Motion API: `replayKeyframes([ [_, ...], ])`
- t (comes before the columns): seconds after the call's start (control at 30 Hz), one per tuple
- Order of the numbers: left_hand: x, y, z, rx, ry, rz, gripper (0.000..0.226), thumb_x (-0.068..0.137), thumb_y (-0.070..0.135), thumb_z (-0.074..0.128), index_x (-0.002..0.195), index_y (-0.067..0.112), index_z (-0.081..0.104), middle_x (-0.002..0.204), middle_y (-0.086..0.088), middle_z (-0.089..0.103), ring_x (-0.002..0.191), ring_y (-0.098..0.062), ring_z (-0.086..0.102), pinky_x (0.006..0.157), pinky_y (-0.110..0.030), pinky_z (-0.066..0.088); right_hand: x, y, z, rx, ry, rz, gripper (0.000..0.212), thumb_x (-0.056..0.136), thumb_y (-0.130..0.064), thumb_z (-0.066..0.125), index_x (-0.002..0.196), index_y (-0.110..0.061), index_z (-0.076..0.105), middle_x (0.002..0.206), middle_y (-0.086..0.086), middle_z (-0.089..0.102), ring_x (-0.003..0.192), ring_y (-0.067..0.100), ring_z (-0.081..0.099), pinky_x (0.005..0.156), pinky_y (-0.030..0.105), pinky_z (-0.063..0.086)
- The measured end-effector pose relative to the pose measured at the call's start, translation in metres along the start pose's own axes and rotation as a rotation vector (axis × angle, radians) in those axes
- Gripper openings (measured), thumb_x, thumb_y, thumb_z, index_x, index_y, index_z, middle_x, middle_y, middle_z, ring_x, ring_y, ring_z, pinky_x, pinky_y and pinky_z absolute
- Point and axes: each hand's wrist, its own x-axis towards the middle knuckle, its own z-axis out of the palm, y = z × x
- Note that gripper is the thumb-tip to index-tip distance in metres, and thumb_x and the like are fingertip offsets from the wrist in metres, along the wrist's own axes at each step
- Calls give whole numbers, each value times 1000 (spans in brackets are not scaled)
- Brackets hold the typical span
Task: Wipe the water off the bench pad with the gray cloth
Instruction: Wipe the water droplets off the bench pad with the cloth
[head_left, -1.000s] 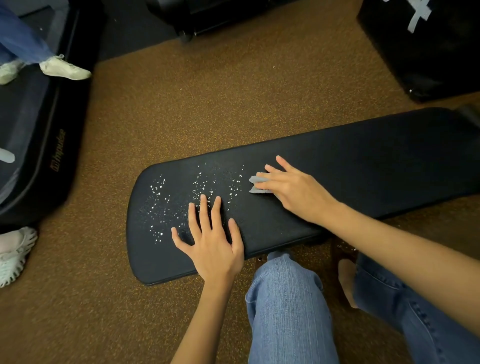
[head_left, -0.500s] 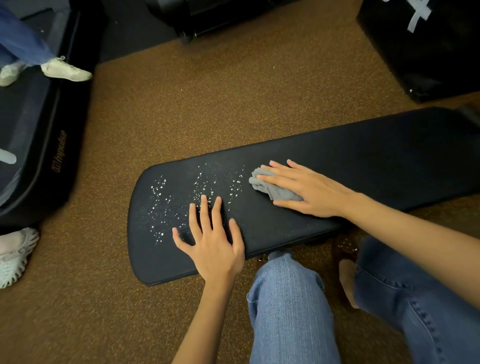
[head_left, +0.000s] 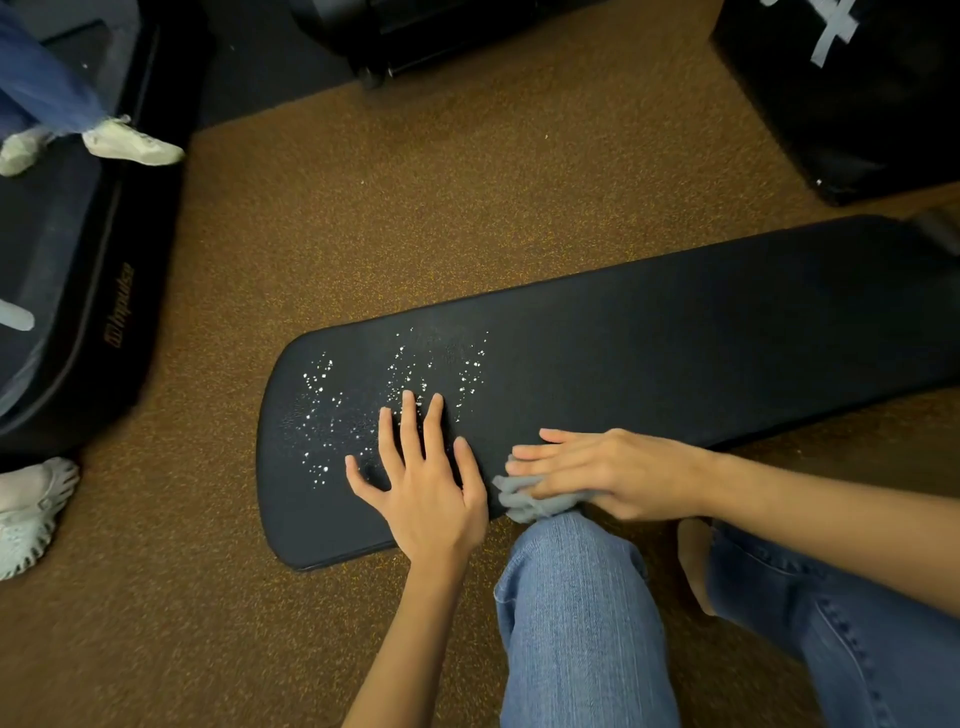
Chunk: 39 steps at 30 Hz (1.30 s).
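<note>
Far left, nine o'clock: black padded equipment (head_left: 78, 291) lies on the floor, gold lettering (head_left: 120, 306) on its side, blurred, seemingly "impulse".
Shoes: a pale shoe (head_left: 132, 144) stands on that equipment at ten o'clock; a white clog (head_left: 31, 514) sits on the floor at eight o'clock.
Floor: brown speckled carpet (head_left: 415, 208) runs under everything.
Bench pad: long black bench pad (head_left: 675, 353) crosses from centre toward three o'clock, rounded end at the left.
Water: white droplets (head_left: 363, 405) scatter over the pad's left part, from its centre to the left hand's fingertips.
Left hand: left hand (head_left: 426, 493) lies flat on the pad, fingers spread straight, gripping nothing.
Gray cloth: gray cloth (head_left: 535, 501) is bunched at the pad's near edge, just right of the left hand, touching the knee.
Right hand: right hand (head_left: 608, 473) presses the cloth with nearly straight fingers laid over it.
Jeans: blue jeans (head_left: 582, 623) at six o'clock, knee against the pad's near edge.
Top right, one o'clock: black box (head_left: 831, 104) bearing gray tape strips (head_left: 831, 31); no writing readable.
Change: half a second ago cloth and right hand were farther up the pad beside the droplets; now they have come to the near edge. Left hand unmoved, droplets unchanged.
</note>
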Motion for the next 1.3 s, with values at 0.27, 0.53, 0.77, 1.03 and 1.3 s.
replayKeyframes([
  [0.27,0,-1,1,-13,-4,-3,50,97,42,30,145,34,40,159,9,31,150,-16,19,116,-61,6,-32,25,-26,-182,8,-25,66,81,13,59,140,-16,49,151,3,40,144,13,27,117,44,24],
  [0.53,-1,-1,2,-5,-7,-14,51,96,42,30,146,35,39,159,10,30,150,-15,17,116,-61,5,-4,52,-49,-296,422,434,50,95,-10,44,144,-8,40,153,10,34,146,26,21,121,38,12],
  [0.77,-1,2,2,-3,5,-15,50,96,42,31,145,35,40,158,10,32,149,-15,20,115,-62,7,83,47,-24,-204,637,732,41,99,-17,46,139,-9,47,145,12,44,138,30,34,111,35,26],
  [1.03,0,1,0,-1,-7,-18,51,96,43,30,145,35,39,158,9,32,149,-15,20,115,-62,6,79,66,-27,-362,389,442,58,83,12,51,138,-6,50,143,15,49,135,31,43,113,42,31],
  [1.3,0,1,2,6,-13,-18,52,96,42,30,146,32,39,158,9,32,149,-15,20,115,-62,6,91,26,-7,-168,386,381,57,90,4,48,143,-13,43,148,9,43,141,28,33,102,42,42],
])
